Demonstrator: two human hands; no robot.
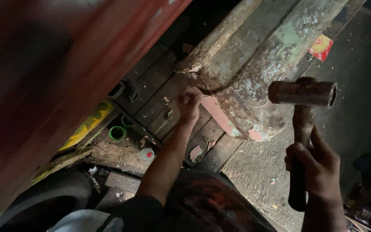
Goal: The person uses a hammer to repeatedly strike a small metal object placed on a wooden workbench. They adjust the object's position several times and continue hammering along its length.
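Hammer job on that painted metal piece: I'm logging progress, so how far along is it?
Done: paint has flaked off parts of the curved metal body, with chips on the wooden planks. In hand: the left hand holds something small, unclear, against the edge, and the right hand has the hammer raised. Left: much of the surface is coated.

Dim light falls on a dark wooden plank floor strewn with paint chips. Left of the planks rises a blurred red panel (very close to the camera). Right of them lies gritty dark ground.
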